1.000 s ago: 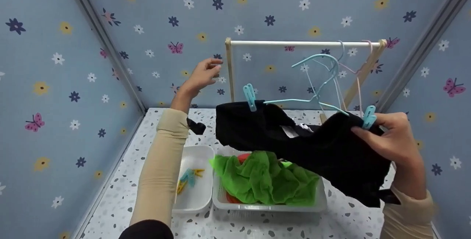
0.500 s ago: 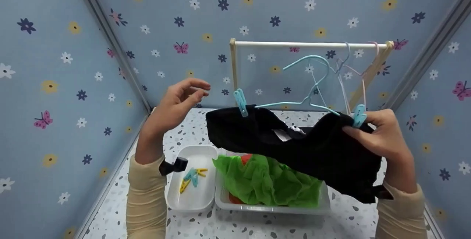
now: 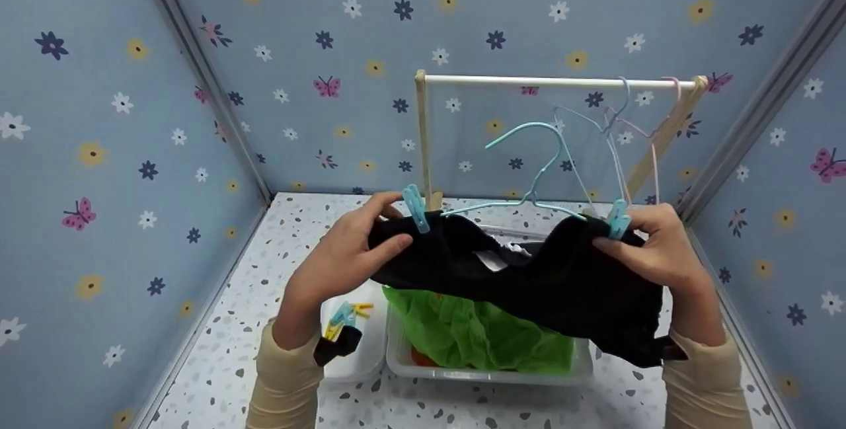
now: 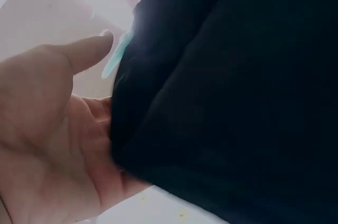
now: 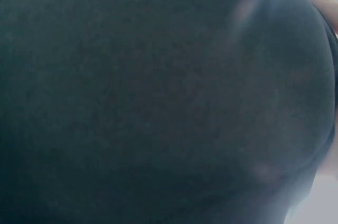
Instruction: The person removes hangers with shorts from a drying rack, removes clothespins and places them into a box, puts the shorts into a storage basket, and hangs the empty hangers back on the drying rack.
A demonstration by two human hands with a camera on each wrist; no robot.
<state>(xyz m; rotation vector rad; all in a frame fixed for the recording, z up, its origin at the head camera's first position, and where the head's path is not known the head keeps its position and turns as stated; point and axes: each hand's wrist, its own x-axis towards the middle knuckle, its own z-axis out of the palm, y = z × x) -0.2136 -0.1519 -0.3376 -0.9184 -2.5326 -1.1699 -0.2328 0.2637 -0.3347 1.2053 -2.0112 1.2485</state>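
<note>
A black garment [image 3: 529, 297], with a white label in the dip of its upper edge, hangs from a light-blue hanger [image 3: 529, 197]. Light-blue clothespins clip it at the left [image 3: 416, 209] and right [image 3: 618, 219]. My right hand [image 3: 661, 247] pinches the garment's right end beside the clothespin, thumb in front. At the opposite end is my left hand [image 3: 350, 254], fingers partly behind the cloth. In the left wrist view, its thumb [image 4: 92, 52] is straight and stands off the cloth near the clothespin. Dark fabric [image 5: 158, 97] fills most of the right wrist view.
Behind stands a rack with a white rail [image 3: 515, 80] carrying a blue hanger [image 3: 624, 95] and a pink hanger [image 3: 675, 92]. Below, a clear basket [image 3: 489, 375] holds green cloth [image 3: 482, 336]. Left of it, a white tray [image 3: 370, 350] holds yellow and blue clothespins [image 3: 344, 315].
My left hand came back from near the rack, dropped, then moved right to the garment's left end. My right hand carried the garment and hanger left and slightly down.
</note>
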